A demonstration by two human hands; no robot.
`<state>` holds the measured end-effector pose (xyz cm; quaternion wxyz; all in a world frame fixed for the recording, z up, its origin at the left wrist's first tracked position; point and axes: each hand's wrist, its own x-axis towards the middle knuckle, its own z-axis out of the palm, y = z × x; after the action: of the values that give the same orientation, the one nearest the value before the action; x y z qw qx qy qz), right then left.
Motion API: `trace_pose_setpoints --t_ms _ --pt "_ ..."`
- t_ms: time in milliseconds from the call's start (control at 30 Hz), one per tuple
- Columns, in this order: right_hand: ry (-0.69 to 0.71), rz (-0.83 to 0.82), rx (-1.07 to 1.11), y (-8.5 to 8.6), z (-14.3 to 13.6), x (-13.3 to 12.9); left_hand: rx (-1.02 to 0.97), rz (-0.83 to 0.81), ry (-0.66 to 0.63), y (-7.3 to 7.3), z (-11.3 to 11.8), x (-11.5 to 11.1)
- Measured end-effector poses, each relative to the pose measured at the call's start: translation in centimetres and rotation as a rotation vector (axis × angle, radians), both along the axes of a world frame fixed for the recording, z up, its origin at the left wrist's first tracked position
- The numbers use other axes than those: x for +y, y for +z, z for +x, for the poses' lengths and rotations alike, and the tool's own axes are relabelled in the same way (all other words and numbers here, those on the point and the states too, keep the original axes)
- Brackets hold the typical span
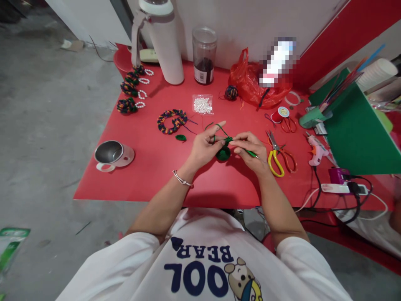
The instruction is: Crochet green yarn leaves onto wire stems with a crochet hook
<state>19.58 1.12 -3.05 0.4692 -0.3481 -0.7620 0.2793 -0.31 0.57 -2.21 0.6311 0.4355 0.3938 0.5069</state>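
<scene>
Above the red table, my left hand [205,145] pinches a small piece of green crochet [229,140], with green yarn [222,129] looped over its raised index finger. My right hand [250,148] is closed around a crochet hook [251,154] with a green handle, its front end at the crochet piece. A dark green yarn ball [223,154] sits just below, between the hands. To the left lie a small green crocheted leaf [181,137] and a multicoloured crocheted ring [163,123] with loose yarn ends.
Scissors [275,144], pliers with yellow and orange handles, a pink glue gun [317,149] and a power strip [335,188] with cables lie right. A steel-lined mug [114,154] stands left. Behind are a bag of white beads [203,104], a tall bottle [166,46] and a jar [204,54].
</scene>
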Motion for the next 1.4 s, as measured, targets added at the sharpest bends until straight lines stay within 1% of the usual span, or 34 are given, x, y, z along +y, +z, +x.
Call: trace_pose_setpoints --t_ms 167,300,367,500,600,667,733,867,967,1067,1133,1200,1267,1400 --pt "0.022 -0.032 0.008 -0.1 0.0 0.0 0.014 -0.002 0.006 0.4 0.1 -0.2" --pt "0.075 0.013 0.030 -0.4 0.0 0.1 0.038 -0.018 0.053 0.6 0.0 -0.3" --pt "0.086 0.041 0.034 -0.4 0.1 0.1 0.027 -0.017 0.046 0.5 0.0 -0.2" --pt "0.082 0.046 0.028 0.0 0.1 0.0 -0.016 -0.025 -0.015 0.1 0.0 0.1" --pt "0.063 0.056 0.023 0.0 0.1 -0.1 -0.012 -0.015 -0.011 -0.3 -0.1 0.2" --pt "0.056 0.095 0.021 -0.4 -0.1 -0.1 0.013 0.002 0.022 -0.6 0.0 0.3" --pt "0.023 0.171 -0.010 -1.1 -0.3 -0.1 0.046 0.023 0.071 -0.8 0.1 0.3" --pt "-0.111 0.360 -0.122 -2.1 -0.9 -0.3 0.045 0.045 0.163 -1.1 0.9 0.1" --pt "-0.179 0.428 -0.108 -2.2 -1.4 -0.7 -0.064 0.006 0.155 -1.2 1.5 -0.2" --pt "-0.194 0.475 -0.053 -2.0 -1.6 -0.9 -0.235 -0.080 0.088 -1.2 1.6 -0.2" --pt "-0.203 0.455 -0.020 -2.1 -1.5 -1.0 -0.315 -0.133 0.031 -1.0 1.3 -0.2" --pt "-0.193 0.377 0.032 -2.2 -1.3 -1.0 -0.343 -0.174 -0.025 -0.8 0.9 -0.1" --pt "-0.154 0.300 0.081 -2.3 -1.1 -0.9 -0.345 -0.197 -0.057 -0.6 0.6 -0.1" --pt "-0.105 0.291 0.094 -1.6 -0.8 -0.6 -0.311 -0.155 -0.020 -0.5 0.5 -0.1"
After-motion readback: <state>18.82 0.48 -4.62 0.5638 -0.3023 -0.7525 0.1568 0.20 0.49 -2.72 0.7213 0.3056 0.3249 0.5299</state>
